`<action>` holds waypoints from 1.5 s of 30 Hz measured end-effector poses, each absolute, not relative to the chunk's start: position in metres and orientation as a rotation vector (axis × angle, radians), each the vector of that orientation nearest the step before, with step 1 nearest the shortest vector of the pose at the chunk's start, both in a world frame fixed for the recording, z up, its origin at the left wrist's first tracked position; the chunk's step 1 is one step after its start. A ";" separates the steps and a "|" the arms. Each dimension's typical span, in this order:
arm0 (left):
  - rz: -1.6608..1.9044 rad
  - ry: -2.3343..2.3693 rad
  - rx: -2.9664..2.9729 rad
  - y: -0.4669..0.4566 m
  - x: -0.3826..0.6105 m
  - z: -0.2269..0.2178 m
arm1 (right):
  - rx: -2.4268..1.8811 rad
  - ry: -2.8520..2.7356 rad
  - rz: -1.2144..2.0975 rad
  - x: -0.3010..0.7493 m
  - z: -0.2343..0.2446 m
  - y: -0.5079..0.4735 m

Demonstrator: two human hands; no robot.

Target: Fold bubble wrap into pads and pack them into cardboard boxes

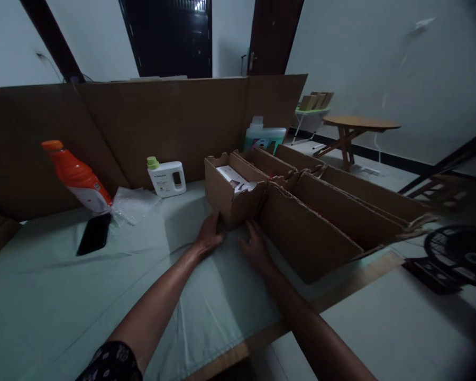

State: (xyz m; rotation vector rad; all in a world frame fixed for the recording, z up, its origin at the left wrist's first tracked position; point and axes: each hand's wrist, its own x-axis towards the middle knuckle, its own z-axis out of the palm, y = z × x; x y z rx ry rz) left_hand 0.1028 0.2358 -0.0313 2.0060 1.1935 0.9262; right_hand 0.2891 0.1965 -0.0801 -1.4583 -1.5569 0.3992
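A small open cardboard box (226, 198) with a white packaged item (233, 179) inside stands on the pale green cloth (63, 296). My left hand (209, 234) touches the box's near left corner, fingers curled against the cardboard. My right hand (254, 244) rests on the cloth at the box's near right corner, fingers spread and pointing toward it. A larger opened cardboard box (321, 222) with folded flaps lies right beside the small one.
An orange bottle (77, 177), a black phone (94, 234), a clear plastic bag (133, 203) and a white jug with a green cap (166, 178) sit at the left. A teal bottle (264, 136) stands behind the boxes. Cardboard wall (162, 121) behind; black fan (458, 256) at right.
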 end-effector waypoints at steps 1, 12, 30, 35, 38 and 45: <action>0.887 1.219 2.053 0.225 0.104 -0.032 | -1.454 -1.570 0.390 0.290 -0.080 0.197; 0.433 1.482 2.425 0.076 0.096 -0.027 | -1.380 -1.889 0.359 0.287 -0.060 0.199; 0.556 1.462 2.424 -0.078 -0.003 -0.013 | -0.941 -2.562 -0.071 0.251 -0.093 0.045; 0.540 1.643 2.204 -0.057 -0.085 0.000 | -0.861 -2.592 0.078 0.164 -0.072 0.081; 0.735 1.768 2.109 -0.039 -0.147 0.010 | -0.664 -2.648 0.215 0.088 -0.049 0.086; 1.243 2.642 1.522 0.042 -0.357 0.096 | 0.073 -2.643 0.963 -0.012 -0.013 0.051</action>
